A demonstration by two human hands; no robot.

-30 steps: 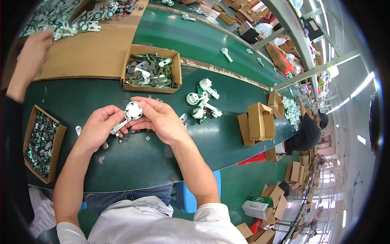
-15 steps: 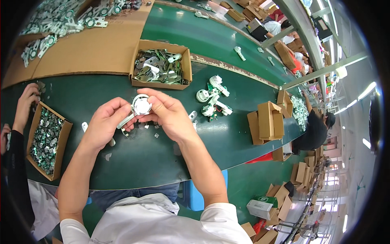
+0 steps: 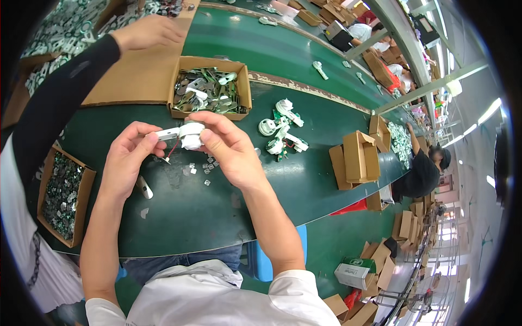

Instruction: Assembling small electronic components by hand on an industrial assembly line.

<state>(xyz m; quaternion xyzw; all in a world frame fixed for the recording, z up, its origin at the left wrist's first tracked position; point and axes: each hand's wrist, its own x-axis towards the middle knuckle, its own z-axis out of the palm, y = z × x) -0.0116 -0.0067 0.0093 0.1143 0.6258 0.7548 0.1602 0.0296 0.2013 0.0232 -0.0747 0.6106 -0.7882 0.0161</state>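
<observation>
Between my two hands, above the table, is a white plastic part with a round head and a short handle. My left hand pinches the handle end, while my right hand has its thumb and fingers around the round head. A thin red wire with a small white plug hangs below the handle. Under my hands lie several small clear or shiny squares. A slim rounded cover piece rests near my left wrist. Right of my hands is a cluster of similar white parts with green boards.
Beyond my hands stands a carton of flat pieces; at left, a carton of small shiny parts. A co-worker's black-sleeved arm reaches over cardboard at upper left. Cartons stand right. A green conveyor runs behind.
My hands have turned the white part: its handle now points left instead of lower left, and the red wire shows. The co-worker's arm has swung from the left table edge to the upper left.
</observation>
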